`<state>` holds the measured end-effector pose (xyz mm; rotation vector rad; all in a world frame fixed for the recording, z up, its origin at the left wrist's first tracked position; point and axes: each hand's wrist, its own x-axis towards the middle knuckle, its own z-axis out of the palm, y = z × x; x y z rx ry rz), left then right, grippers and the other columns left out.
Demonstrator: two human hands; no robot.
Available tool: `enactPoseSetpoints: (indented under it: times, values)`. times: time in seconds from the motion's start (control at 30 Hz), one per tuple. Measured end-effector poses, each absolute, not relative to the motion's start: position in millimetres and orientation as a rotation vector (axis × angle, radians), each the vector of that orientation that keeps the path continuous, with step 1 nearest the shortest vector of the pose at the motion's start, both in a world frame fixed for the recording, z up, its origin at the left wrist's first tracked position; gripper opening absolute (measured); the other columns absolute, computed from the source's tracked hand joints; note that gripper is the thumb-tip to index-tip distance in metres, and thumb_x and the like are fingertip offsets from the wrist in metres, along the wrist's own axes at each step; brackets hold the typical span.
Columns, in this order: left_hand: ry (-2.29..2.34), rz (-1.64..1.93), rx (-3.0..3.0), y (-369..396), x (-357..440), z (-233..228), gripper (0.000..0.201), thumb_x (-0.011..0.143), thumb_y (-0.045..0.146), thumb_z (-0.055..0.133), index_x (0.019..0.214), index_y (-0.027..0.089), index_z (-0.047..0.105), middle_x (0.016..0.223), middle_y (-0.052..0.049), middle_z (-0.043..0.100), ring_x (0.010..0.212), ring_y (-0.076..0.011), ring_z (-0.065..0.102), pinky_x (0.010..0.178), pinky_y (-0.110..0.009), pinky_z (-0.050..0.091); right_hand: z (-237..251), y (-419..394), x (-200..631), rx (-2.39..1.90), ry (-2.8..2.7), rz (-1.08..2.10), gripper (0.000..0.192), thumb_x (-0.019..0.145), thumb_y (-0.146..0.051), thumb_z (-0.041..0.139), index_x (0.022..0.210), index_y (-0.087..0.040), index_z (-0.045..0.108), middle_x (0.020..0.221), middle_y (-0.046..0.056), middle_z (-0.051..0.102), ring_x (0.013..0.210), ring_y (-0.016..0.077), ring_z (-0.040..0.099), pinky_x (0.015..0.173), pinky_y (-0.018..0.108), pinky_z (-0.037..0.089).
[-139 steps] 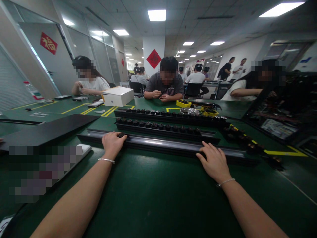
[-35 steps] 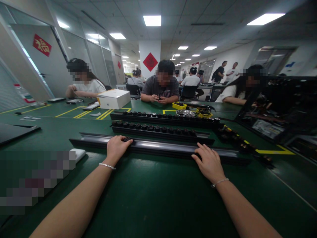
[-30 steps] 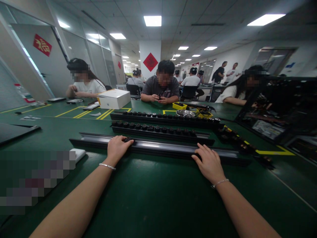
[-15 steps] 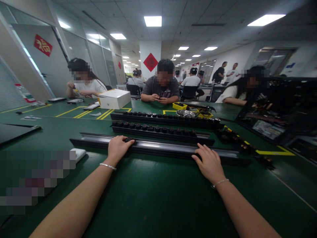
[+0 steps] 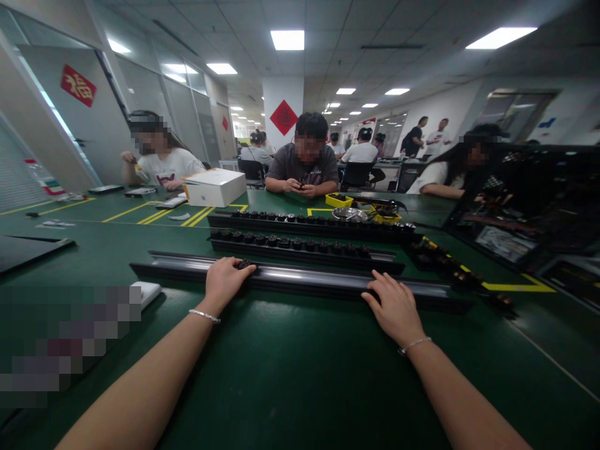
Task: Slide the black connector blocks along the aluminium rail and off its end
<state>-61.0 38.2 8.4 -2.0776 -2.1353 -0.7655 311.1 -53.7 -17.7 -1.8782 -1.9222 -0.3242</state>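
A long black rail (image 5: 304, 275) with a shiny channel along its top lies across the table in front of me. At its left part, my left hand (image 5: 225, 281) is closed on a small black part (image 5: 244, 264) in the channel; the fingers hide most of it. My right hand (image 5: 391, 306) rests on the near edge of the rail's right part, its fingers spread and holding nothing. Just behind lies a second black rail (image 5: 389, 265) with a row of small round black parts (image 5: 297, 244) on it. Farther back is another such filled rail (image 5: 220, 220).
On the green table (image 5: 281, 375) stand a white box (image 5: 218, 189), a yellow tray (image 5: 338, 200) and a round metal dish (image 5: 349, 214). A row of dark parts (image 5: 462, 269) runs diagonally at right, beside a black-framed panel (image 5: 510, 206). Co-workers sit across the table.
Both my hands stay in the same places on the rail. The view shifts very slightly. Across the table, the left co-worker's hand has risen.
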Motion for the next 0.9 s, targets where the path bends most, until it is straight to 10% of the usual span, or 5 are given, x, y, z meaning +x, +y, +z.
enactPoseSetpoints:
  times: [0.9]
  values:
    - [-2.070, -0.803, -2.164, 39.3, -56.1, 6.6, 0.043, 0.076, 0.058, 0.054, 0.082, 0.019, 0.070, 0.091, -0.008, 0.070, 0.090, -0.0256, 0.062, 0.077, -0.034, 0.045, -19.2, -52.5, 312.5, -1.896, -1.914, -0.280, 0.032, 0.089, -0.047, 0.039, 0.091, -0.024, 0.062, 0.136, 0.006, 0.051, 0.129, 0.0270, 0.039, 0.102, 0.051, 0.028]
